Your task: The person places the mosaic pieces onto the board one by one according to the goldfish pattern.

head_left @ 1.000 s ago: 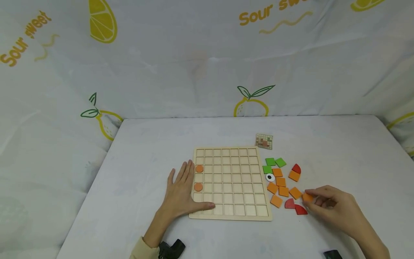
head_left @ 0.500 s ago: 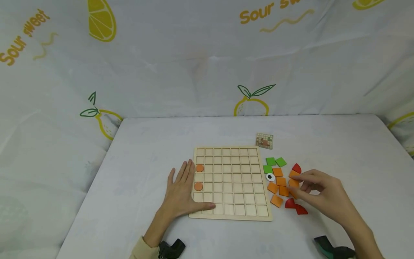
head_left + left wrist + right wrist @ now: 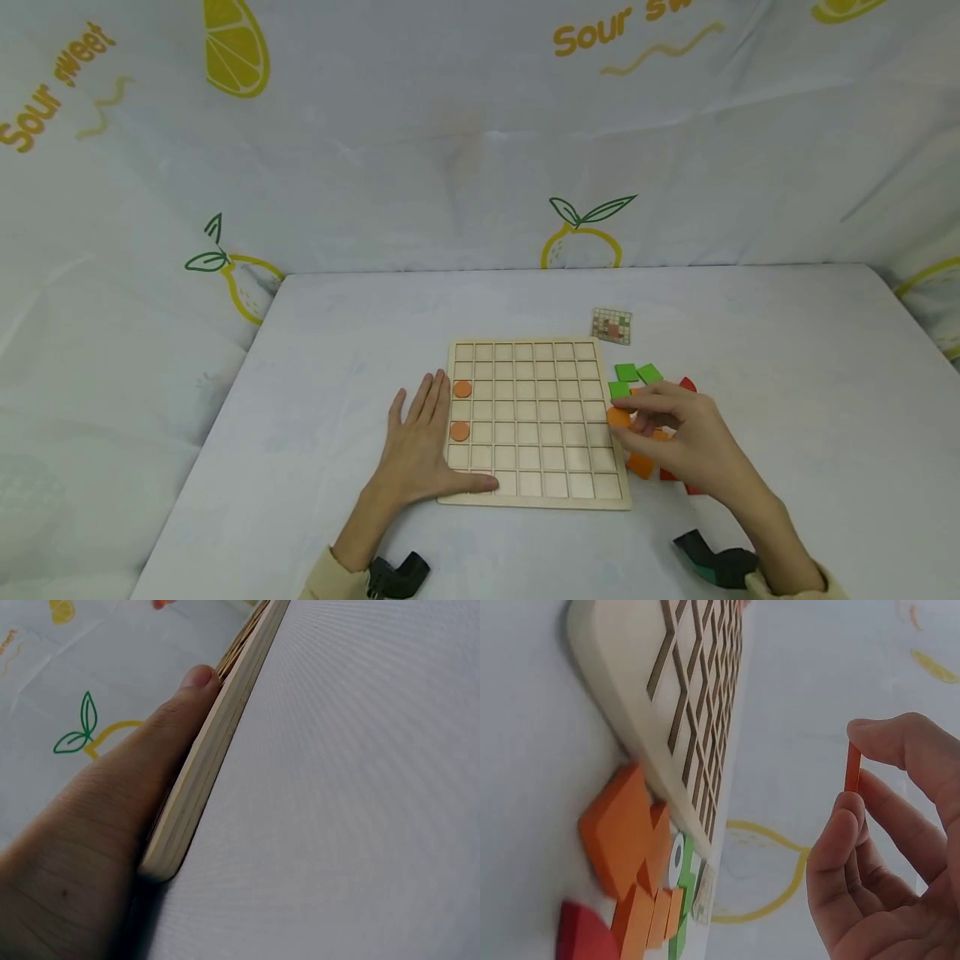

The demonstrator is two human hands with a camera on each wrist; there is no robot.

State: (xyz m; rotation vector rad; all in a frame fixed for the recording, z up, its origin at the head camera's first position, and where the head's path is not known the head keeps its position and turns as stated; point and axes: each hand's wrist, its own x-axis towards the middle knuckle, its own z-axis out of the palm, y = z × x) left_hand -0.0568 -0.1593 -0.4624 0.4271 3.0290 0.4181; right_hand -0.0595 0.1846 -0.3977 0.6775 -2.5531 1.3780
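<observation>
A wooden grid board point(image 3: 534, 425) lies on the table, with two orange discs point(image 3: 462, 389) in cells of its leftmost column. My left hand point(image 3: 420, 458) rests along the board's left edge, fingers straight, the thumb over its lower left corner; the left wrist view shows that thumb point(image 3: 169, 724) against the wooden rim. Between thumb and fingertips my right hand point(image 3: 686, 429) pinches an orange disc point(image 3: 618, 417), held above the board's right edge. In the right wrist view this disc point(image 3: 853, 766) appears edge-on, raised off the table.
Right of the board lie green squares point(image 3: 626, 372), orange squares point(image 3: 641, 466), red quarter-round pieces point(image 3: 687, 384) and an eye piece point(image 3: 676, 859), partly hidden by my right hand in the head view. A small patterned card point(image 3: 612, 326) lies beyond the board's far right corner.
My right hand has picked the orange disc up from the right side of the loose pieces and carried it left to the board's right edge. The left hand has stayed put.
</observation>
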